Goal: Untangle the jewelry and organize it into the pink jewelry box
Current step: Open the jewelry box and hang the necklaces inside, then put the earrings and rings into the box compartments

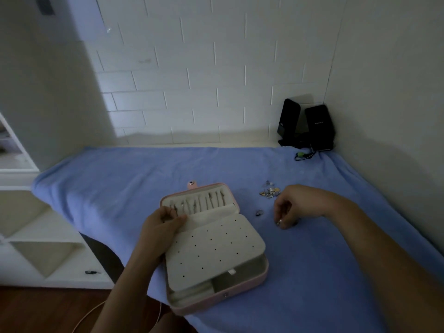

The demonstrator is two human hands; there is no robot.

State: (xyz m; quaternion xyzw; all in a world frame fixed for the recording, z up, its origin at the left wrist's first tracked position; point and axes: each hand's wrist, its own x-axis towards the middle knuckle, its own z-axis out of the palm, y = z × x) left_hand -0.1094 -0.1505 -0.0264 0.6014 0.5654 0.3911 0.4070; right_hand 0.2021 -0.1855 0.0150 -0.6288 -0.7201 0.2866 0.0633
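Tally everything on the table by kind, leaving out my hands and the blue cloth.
pink jewelry box: 1
black speakers: 2
heap of loose jewelry: 1, pieces too small to count
stray piece beside the box: 1
small shiny piece pinched by the right hand: 1
cable with a green plug: 1
Total: 7

A table is covered by a blue cloth [120, 188] that hangs over its left edge. Near the front edge, at the middle, an open pink jewelry box [240, 290] is laid flat. Toward the right edge, a small heap of jewelry [269, 191] is spread on the cloth, and one small dark piece [258, 213] is set apart between heap and box. Two black speakers [319, 126] are stood in the far right corner, with a green-tipped cable [301, 155] trailed before them.
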